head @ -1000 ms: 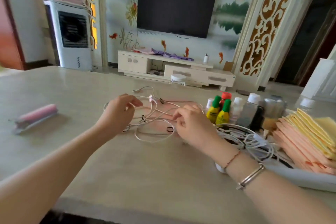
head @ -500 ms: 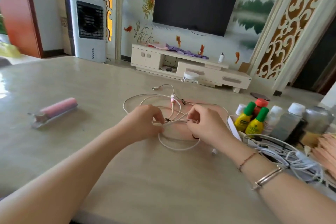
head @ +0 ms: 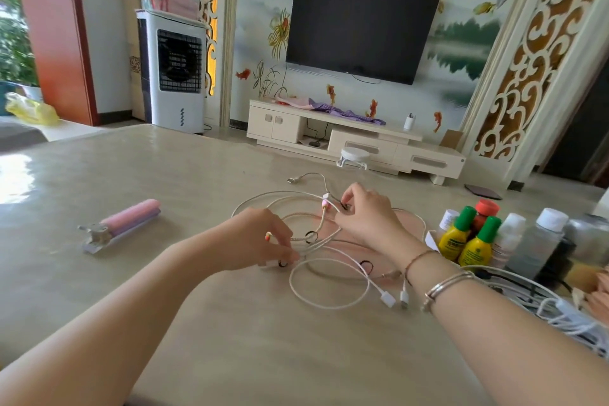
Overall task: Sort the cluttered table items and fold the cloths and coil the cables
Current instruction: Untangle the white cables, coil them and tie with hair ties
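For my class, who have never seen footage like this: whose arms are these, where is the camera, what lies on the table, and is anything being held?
There is no machine here. The picture comes from a camera worn on a person's head, looking forward and down, so the two bare arms reaching in from the bottom are that person's own.

The left hand pinches a strand of the loose white cables tangled on the beige table. The right hand pinches the same tangle a little farther away.

A pink roll-like item lies apart on the left. On the right stand small bottles, two of them yellow with green caps, beside another heap of white cords. Behind the table is a living room with a dark television.
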